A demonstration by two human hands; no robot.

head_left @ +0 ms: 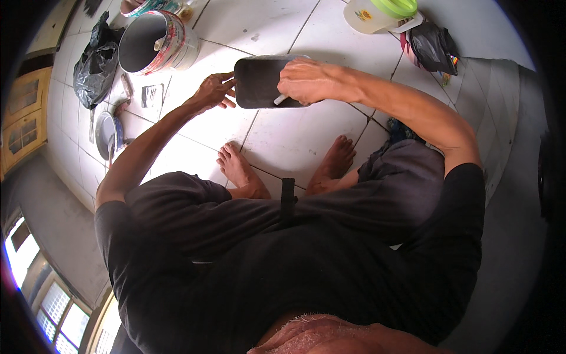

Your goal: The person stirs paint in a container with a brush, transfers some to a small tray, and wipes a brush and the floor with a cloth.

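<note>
A dark rectangular pan [257,81] with rounded corners and low walls lies on the tiled floor in front of my feet. At its left wall my left hand [213,92] has its fingers apart, the tips touching or very near the side. Over the pan's right part, my right hand [306,81] is closed around a short whitish stick-like thing [280,99]. One end of it sticks out below the fist toward the pan's near wall; the rest is hidden in the fingers. The right fist also covers part of the pan's inside.
To the far left stand a large bucket [143,44], a black plastic bag [96,74] and a small bowl [106,131]. A pale jug with a green lid [396,7] and a dark plastic packet [433,48] stand at the far right. My bare feet [239,170] flank the near floor.
</note>
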